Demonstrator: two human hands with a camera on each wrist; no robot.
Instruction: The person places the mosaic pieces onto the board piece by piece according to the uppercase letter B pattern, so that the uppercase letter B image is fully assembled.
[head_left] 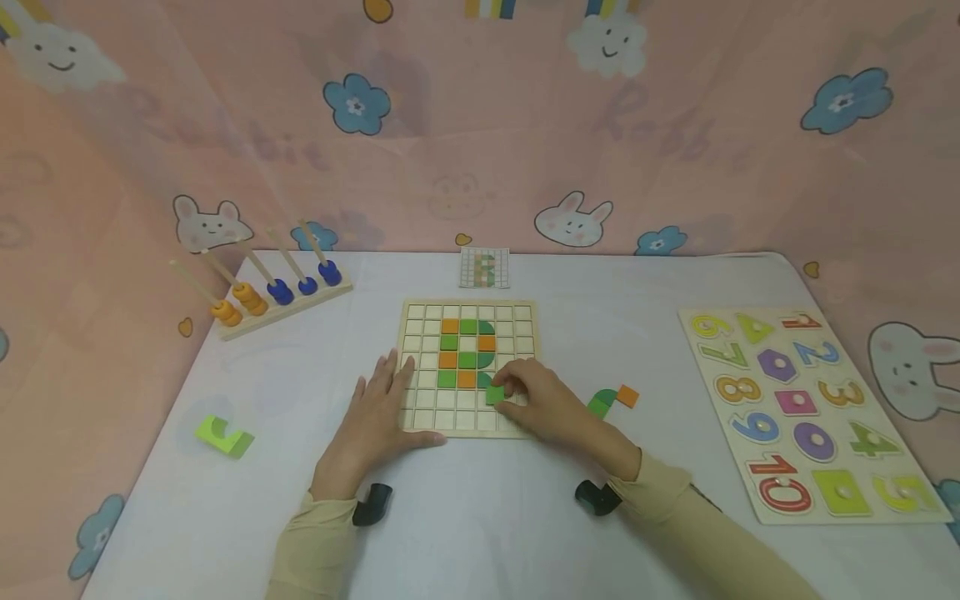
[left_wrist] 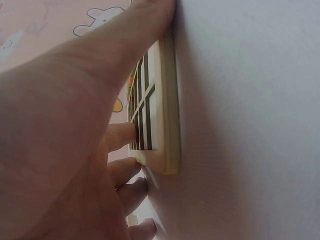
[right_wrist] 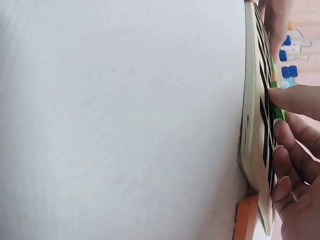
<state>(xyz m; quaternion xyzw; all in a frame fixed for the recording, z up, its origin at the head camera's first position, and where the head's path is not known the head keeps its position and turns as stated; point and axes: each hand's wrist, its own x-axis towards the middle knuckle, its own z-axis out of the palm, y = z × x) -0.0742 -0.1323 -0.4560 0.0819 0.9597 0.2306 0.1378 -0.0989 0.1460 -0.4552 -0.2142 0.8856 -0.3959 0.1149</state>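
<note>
A wooden grid board [head_left: 420, 321] lies at the table's middle, with orange and green tiles [head_left: 467, 354] set in its cells. My left hand [head_left: 378, 408] lies flat on the board's left edge, fingers straight; the left wrist view shows the fingers [left_wrist: 122, 135] on the board's corner [left_wrist: 167, 150]. My right hand [head_left: 528, 396] pinches a small green tile [head_left: 494, 395] over the board's lower right cells. In the right wrist view the fingertips [right_wrist: 295, 100] touch the board [right_wrist: 252, 125] seen edge-on.
A green curved piece [head_left: 600, 403] and an orange square [head_left: 627, 397] lie right of the board. A light green block [head_left: 222, 435] sits at left, a bead abacus [head_left: 273, 296] at back left, a pattern card [head_left: 484, 268] behind the board, a number puzzle [head_left: 806, 408] at right.
</note>
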